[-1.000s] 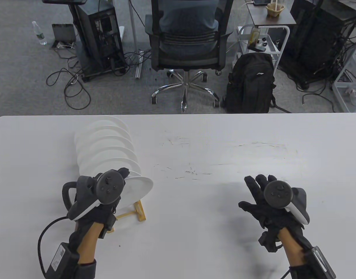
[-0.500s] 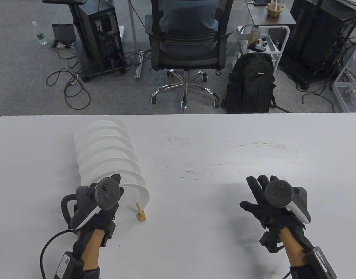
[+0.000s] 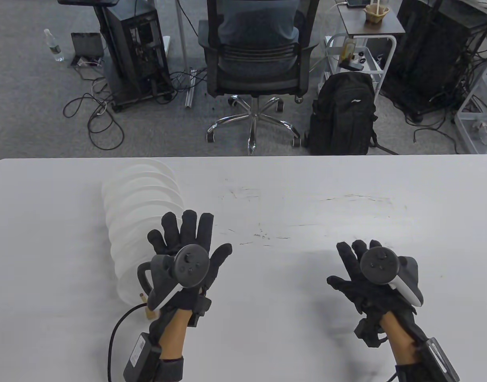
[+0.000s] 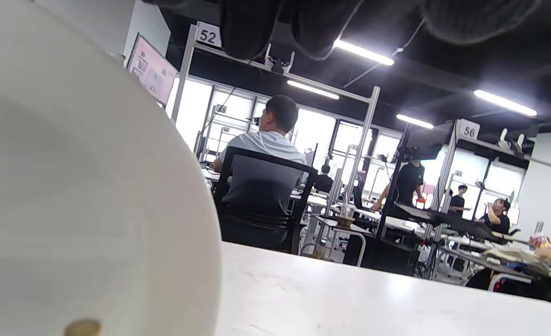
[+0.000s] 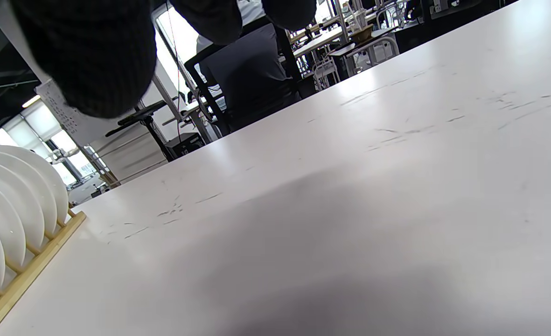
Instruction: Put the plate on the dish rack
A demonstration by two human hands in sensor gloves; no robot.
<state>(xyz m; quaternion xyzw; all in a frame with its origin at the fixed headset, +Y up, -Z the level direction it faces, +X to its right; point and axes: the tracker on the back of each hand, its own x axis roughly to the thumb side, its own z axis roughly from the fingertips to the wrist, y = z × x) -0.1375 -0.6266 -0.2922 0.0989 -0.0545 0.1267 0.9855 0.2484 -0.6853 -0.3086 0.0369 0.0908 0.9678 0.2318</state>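
plates [image 3: 142,207] racked; left hand [image 3: 187,254] spread, empty.

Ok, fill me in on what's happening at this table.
A person in sensor gloves is loading white plates into a wooden dish rack. The plates stand upright in a row, the nearest one included. The left hand is spread open beside the row, holding nothing. The right hand is open too, well apart over the table.
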